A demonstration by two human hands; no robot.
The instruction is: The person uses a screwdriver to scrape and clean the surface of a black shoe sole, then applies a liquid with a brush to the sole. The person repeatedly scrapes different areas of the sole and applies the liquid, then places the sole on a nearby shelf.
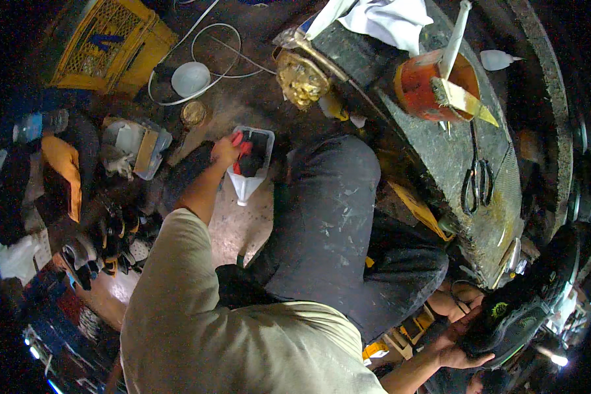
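Observation:
My left hand [225, 152] reaches down to a translucent plastic container [267, 139] with a narrow white spout, which looks like a cut-open jug with dark contents. Its fingers are closed on a red-handled tool [243, 150], whose working end I cannot make out. Far to the right, my right hand [454, 347] holds up a black shoe [515, 322] with a small yellow-green emblem. The palm and fingers support the shoe from its near left side.
At right, a worn work surface [433, 157] bears an orange-red tin [417, 85] with brushes, black-handled scissors [477, 184] and a white cloth [387, 23]. A yellow crate [105, 49], a white bowl [190, 80] and a clear box [154, 151] lie left. Several shoes [85, 253] sit lower left.

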